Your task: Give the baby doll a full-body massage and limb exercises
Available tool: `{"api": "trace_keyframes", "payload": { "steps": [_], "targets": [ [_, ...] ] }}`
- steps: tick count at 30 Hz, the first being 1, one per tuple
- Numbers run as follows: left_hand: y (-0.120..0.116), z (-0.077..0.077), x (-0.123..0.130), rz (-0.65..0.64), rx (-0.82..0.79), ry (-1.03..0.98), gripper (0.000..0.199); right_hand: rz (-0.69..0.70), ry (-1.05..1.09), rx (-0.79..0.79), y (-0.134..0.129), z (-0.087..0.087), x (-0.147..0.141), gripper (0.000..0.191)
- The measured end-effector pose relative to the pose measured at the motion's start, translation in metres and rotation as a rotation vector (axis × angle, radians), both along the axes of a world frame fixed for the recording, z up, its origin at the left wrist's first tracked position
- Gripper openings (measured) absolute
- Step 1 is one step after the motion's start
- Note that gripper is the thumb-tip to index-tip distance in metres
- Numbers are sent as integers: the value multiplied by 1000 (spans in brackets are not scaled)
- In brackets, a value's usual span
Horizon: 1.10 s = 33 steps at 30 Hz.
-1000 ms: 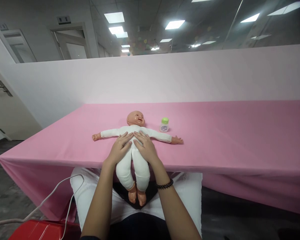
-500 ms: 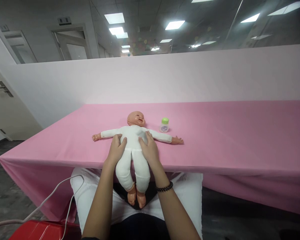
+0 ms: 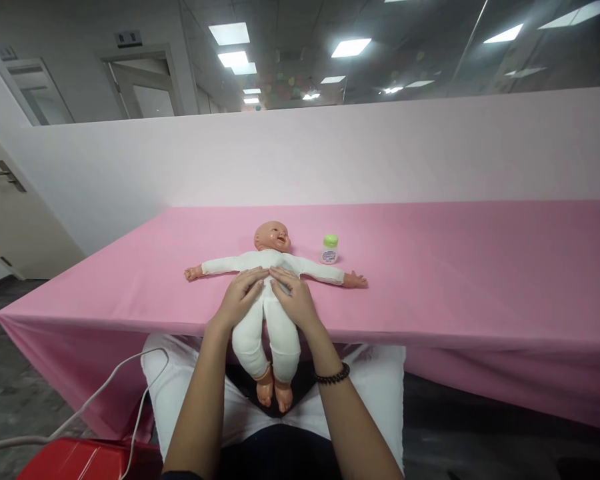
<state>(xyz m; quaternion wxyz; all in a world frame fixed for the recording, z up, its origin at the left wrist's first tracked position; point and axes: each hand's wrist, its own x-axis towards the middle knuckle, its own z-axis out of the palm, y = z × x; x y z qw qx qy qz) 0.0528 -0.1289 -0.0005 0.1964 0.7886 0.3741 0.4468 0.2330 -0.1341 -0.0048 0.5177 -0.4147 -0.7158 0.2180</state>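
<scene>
A baby doll (image 3: pixel 265 320) in a white cloth suit lies on its back, head away from me, arms spread, its feet hanging past the table's front edge. My left hand (image 3: pixel 241 293) rests flat on the left side of its belly, fingers stretched inward. From the other side my right hand (image 3: pixel 296 295) lies on the belly too, with its fingertips close to those of the left. Neither hand grips anything. Beyond the doll's arm on the right stands a small clear bottle (image 3: pixel 329 251) with a green cap.
A pink cloth (image 3: pixel 455 273) covers the table and hangs over its front. Behind it rises a white wall (image 3: pixel 360 153) with glass above. At lower left are a red plastic object (image 3: pixel 95 461) and a pale cable (image 3: pixel 93 399). A door (image 3: pixel 15 213) is at far left.
Both hands have slid from the sides of the doll's torso inward to the middle of its belly, fingertips now nearly meeting. The doll and bottle have stayed in place.
</scene>
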Motion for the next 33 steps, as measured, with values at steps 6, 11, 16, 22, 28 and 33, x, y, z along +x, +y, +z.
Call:
{"api": "trace_keyframes", "payload": {
  "steps": [6,11,16,22,28,33],
  "targets": [
    [5,-3,-4,94,-154,139,59,-68,-177,-201,4,1,3,54],
    [7,-10,-2,226,-277,24,71,-136,-54,-254,10,-10,2,68],
    [4,-11,1,378,-118,-105,41,-338,107,-79,9,-12,2,43],
    [-3,-1,3,322,149,18,28,-376,173,173,-2,-4,-1,19],
    [-6,2,3,81,147,-43,16,-54,172,267,-7,-1,-3,18],
    [-3,-1,1,-13,90,0,33,46,92,158,-5,-2,0,24]
  ]
}}
